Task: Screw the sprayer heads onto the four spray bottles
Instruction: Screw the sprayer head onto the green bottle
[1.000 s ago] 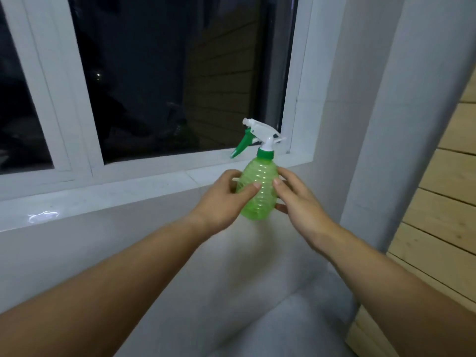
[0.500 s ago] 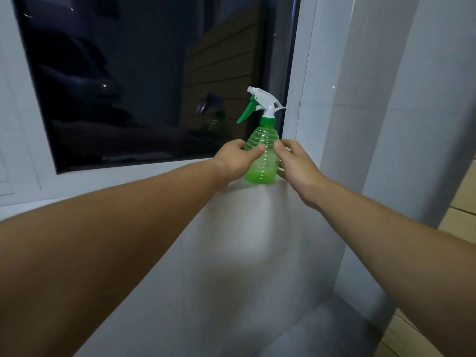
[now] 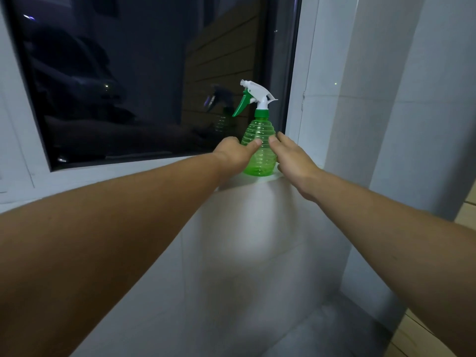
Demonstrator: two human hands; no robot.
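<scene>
- White window sill [image 3: 144,173] runs along dark glass, bare to the left.
- Left hand [image 3: 235,155] and right hand [image 3: 293,158] cup one green bottle [image 3: 260,153], thumbs touching it.
- Bottle stands upright at the sill's far right end, near the frame, one sprayer head [image 3: 255,97] on top.

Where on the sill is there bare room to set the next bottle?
Sill is bare left of the left hand, along the window frame. The right end is crowded: green bottle, right hand, then the wall corner.
</scene>
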